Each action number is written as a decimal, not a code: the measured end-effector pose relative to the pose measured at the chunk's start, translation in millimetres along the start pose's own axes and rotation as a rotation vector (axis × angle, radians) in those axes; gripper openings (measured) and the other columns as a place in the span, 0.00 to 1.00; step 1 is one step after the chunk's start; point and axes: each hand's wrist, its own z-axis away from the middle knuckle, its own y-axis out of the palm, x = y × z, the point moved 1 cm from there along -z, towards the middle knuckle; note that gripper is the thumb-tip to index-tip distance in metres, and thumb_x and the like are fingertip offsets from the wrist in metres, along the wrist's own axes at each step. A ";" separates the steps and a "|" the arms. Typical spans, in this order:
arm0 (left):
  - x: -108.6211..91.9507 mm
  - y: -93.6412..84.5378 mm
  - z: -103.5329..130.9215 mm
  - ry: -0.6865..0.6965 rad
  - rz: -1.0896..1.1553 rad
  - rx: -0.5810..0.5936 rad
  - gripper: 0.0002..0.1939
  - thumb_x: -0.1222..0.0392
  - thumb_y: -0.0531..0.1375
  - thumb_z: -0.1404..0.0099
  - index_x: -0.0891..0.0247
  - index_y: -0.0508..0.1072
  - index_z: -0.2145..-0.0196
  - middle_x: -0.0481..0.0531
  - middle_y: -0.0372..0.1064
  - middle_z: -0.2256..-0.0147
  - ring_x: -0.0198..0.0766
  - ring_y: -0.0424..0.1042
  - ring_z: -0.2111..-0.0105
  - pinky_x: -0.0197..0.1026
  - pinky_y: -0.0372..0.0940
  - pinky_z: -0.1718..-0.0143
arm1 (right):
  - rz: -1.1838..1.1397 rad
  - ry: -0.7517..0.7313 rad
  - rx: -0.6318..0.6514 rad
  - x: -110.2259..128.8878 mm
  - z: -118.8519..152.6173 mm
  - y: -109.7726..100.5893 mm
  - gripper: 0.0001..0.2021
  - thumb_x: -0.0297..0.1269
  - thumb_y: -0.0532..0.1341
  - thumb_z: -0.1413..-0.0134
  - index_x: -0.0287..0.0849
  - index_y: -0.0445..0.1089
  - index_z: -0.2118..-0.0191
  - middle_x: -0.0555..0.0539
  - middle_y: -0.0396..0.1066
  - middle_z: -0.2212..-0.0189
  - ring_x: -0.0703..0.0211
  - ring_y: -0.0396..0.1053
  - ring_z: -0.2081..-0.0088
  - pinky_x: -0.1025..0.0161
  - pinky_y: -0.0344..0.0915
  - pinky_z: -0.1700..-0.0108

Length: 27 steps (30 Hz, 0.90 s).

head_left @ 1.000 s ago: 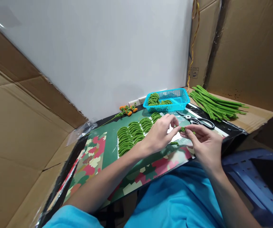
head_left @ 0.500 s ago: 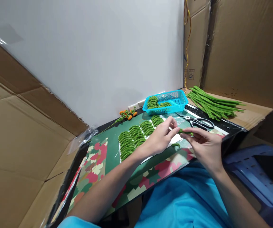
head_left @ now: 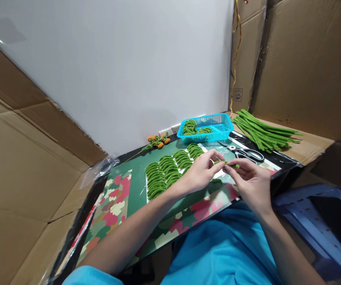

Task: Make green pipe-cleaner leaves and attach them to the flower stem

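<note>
We hold a short, fuzzy green piece [head_left: 219, 162] above the table [head_left: 137, 183], on our side of the blue basket [head_left: 205, 137] and slightly to its right. The grip is pinched on it from both sides: our left hand [head_left: 201, 170] has thumb and fingers at one end, our right hand [head_left: 251, 178] at the other, with a small tip showing. We judge it nearly weightless, soft outside and probably stiffened by a thin core, so it should bend and keep its curve. The fuzz looks dry, so slipping seems unlikely; flattening the pile seems the greater risk. A light fingertip pinch near each end should suit it best. The curved green pieces [head_left: 155, 178] lie in rows in front of the basket, mostly to its left, and hold similar arcs. The long green stems [head_left: 265, 130], right of the basket, look equally fuzzy but straighter. The scissors [head_left: 239, 150] lie in front of the basket, to its right.
</note>
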 end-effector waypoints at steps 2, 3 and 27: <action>2.3 -1.7 -1.8 -0.014 -0.011 -0.010 0.11 0.52 0.63 0.29 0.63 0.73 0.57 0.48 0.70 0.65 0.35 0.67 0.70 0.37 0.60 0.70 | 0.035 -0.004 0.013 -1.6 -0.9 -0.8 0.06 0.38 0.74 0.43 0.45 0.81 0.60 0.45 0.83 0.63 0.51 0.83 0.62 0.59 0.82 0.57; 3.1 -2.4 -2.5 -0.017 -0.012 -0.008 0.11 0.52 0.64 0.30 0.63 0.73 0.58 0.48 0.70 0.66 0.34 0.67 0.70 0.37 0.60 0.71 | 0.053 -0.008 0.017 -2.1 -1.1 -1.0 0.06 0.38 0.73 0.42 0.45 0.81 0.60 0.45 0.83 0.62 0.51 0.83 0.61 0.58 0.82 0.56; -3.7 -2.0 0.9 0.147 -0.308 -0.070 0.05 0.62 0.64 0.31 0.62 0.80 0.60 0.49 0.78 0.67 0.37 0.74 0.68 0.38 0.64 0.65 | -0.031 0.087 -0.048 -2.8 -4.8 -0.5 0.13 0.44 0.76 0.47 0.43 0.79 0.62 0.44 0.83 0.66 0.47 0.84 0.64 0.52 0.85 0.57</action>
